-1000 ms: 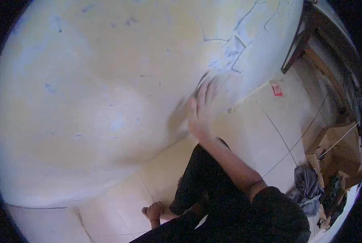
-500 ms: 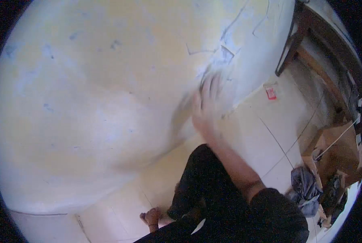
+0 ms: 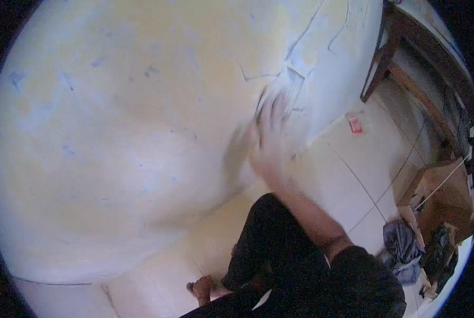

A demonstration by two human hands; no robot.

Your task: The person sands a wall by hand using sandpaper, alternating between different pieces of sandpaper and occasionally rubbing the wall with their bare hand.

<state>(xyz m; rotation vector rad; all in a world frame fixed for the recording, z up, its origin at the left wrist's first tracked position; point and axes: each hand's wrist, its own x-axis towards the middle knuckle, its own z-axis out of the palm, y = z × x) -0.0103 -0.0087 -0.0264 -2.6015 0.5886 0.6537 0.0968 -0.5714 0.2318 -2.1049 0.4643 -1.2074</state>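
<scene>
My right hand [image 3: 267, 132] reaches forward to a pale, patchy wall [image 3: 141, 122]. Its fingers look stretched out along the surface, somewhat blurred by motion. Whether anything thin lies under the palm is hidden. Around and above the fingertips the wall has dark cracks [image 3: 296, 74] and whitish, chipped patches. A shadow falls on the wall to the left of the hand. My left hand cannot be made out in view.
My bent knee [image 3: 268, 209] in black trousers is below the hand, with what looks like a bare foot [image 3: 201, 288] on the tiled floor [image 3: 348, 185]. A small red packet [image 3: 355, 123] lies by the wall. Rightward are a wooden furniture leg [image 3: 380, 69], a cardboard box [image 3: 443, 185] and a dark plastic bag [image 3: 401, 244].
The right hand stays at nearly the same spot on the wall, shifted very slightly, its fingers still blurred. The whole view has tilted a little.
</scene>
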